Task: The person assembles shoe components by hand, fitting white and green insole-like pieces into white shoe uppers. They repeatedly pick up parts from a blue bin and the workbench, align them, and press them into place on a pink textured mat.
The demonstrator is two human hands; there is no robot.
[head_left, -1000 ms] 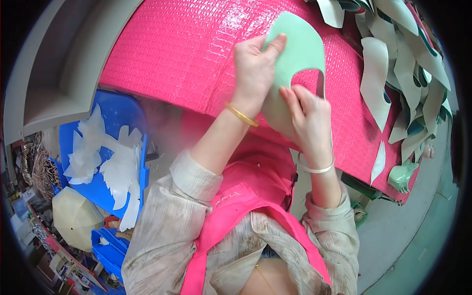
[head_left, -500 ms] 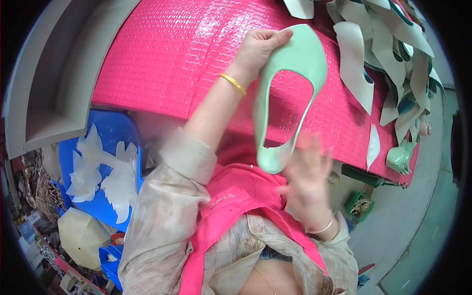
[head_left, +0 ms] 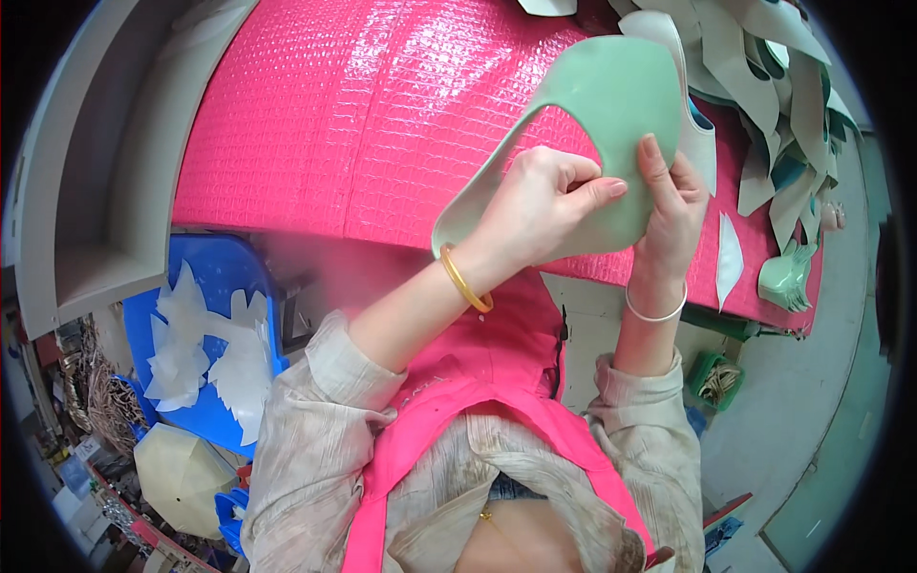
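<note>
A mint-green shoe upper (head_left: 611, 91) is held up over the pink-covered table, its wide toe part at the top right and its narrower heel end at the lower left. My left hand (head_left: 549, 201), with a gold bangle at the wrist, reaches across the opening and pinches the upper's inner edge between thumb and fingers. On the outer edge, my right hand (head_left: 669, 205) is closed, thumb lying on the green face and fingers behind it. Part of the upper is hidden by my left hand and forearm.
Several pale shoe uppers (head_left: 755, 105) lie heaped at the table's (head_left: 287, 143) right end. Near them are a white leaf-shaped piece (head_left: 729, 260) and a green piece with strips (head_left: 788, 277). A blue chair (head_left: 205, 401) with white scraps stands left; a grey shelf (head_left: 143, 220) rises beside it.
My right hand, loose and blurred before, now grips the upper's outer edge. My left hand has shifted from the toe edge to the inner opening. The upper has turned, its heel end swinging left.
</note>
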